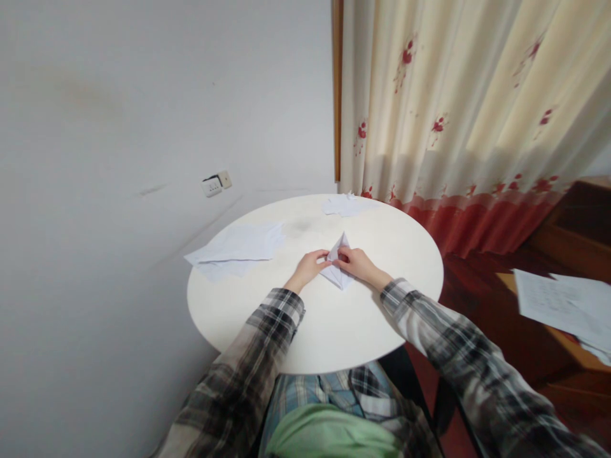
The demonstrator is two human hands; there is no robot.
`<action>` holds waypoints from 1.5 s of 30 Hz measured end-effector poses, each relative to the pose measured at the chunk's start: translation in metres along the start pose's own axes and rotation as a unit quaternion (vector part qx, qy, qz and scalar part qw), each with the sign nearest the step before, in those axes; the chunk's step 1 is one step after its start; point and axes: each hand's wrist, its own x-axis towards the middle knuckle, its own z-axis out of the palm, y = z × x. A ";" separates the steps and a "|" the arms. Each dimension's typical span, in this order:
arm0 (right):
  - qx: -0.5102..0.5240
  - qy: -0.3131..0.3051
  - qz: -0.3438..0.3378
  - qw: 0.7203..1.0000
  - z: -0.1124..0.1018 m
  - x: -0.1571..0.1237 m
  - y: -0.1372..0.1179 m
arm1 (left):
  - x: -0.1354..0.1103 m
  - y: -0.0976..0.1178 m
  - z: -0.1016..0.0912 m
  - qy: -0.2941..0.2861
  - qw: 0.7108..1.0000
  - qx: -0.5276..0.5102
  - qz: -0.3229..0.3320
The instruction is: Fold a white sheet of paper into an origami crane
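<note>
A folded white paper (pixel 340 249), pointed at both ends like a kite, lies near the middle of a round white table (pixel 267 312). My left hand (pixel 311 264) pinches its left edge with curled fingers. My right hand (pixel 354 262) presses and grips its right side, fingers closed on the fold. Both arms wear plaid sleeves.
A loose stack of white sheets (pixel 236 249) lies at the table's left. Crumpled white paper (pixel 344 204) sits at the far edge. A cream curtain with red flowers (pixel 458 114) hangs behind. A wooden surface with printed sheets (pixel 563 305) stands to the right. A wall socket (pixel 216 183) is on the left wall.
</note>
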 end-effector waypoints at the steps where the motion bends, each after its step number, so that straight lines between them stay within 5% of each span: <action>1: -0.003 -0.004 -0.001 1.000 0.000 0.000 0.000 | 0.000 0.000 0.000 -0.001 1.000 -0.002 0.001; 14: -0.021 -0.051 0.015 0.998 -0.003 0.001 0.000 | -0.003 0.005 -0.006 -0.046 0.998 -0.036 0.015; 24: -0.011 -0.029 0.017 0.999 -0.003 0.000 0.000 | -0.001 0.003 -0.001 -0.003 1.000 -0.013 0.012; 45: 0.010 -0.041 0.023 0.999 -0.002 0.002 0.003 | -0.002 0.007 -0.001 -0.006 0.997 0.060 0.051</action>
